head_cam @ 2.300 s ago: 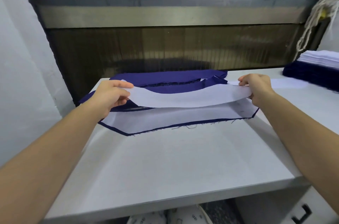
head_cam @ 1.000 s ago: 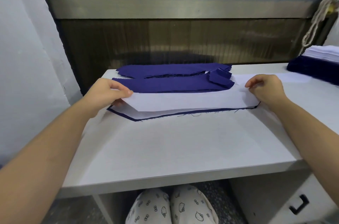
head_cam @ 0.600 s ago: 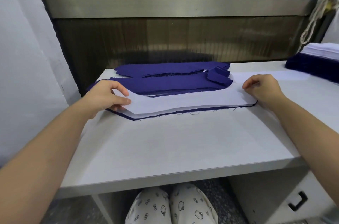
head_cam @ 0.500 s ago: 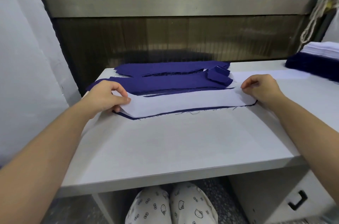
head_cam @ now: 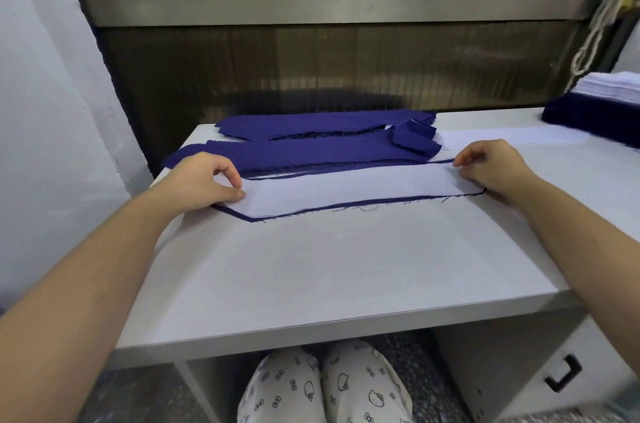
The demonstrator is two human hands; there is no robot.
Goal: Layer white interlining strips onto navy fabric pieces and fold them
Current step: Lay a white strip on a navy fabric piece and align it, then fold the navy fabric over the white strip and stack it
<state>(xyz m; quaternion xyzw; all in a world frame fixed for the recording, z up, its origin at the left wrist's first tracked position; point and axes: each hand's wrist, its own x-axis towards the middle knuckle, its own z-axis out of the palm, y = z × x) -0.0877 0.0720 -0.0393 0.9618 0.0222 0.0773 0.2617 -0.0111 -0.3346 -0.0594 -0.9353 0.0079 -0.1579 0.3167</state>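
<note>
A long white interlining strip (head_cam: 346,189) lies flat on a navy fabric piece (head_cam: 311,210), whose dark edge shows along the strip's front and left end. My left hand (head_cam: 204,180) pinches the strip's left end between thumb and fingers. My right hand (head_cam: 491,166) pinches the right end, fingers curled at its far corner. Behind the strip lie more navy pieces (head_cam: 311,151), one with its right end folded over.
The work sits on a grey table (head_cam: 329,270) with a dark panel behind. A stack of navy and white pieces (head_cam: 602,107) stands at the far right, beside another white strip (head_cam: 502,137). A white cord (head_cam: 602,14) hangs at the right. My knees show under the table.
The white strip was held lifted and bowed over the navy piece; both hands lowered it, and it now lies flat and lined up on the navy piece.
</note>
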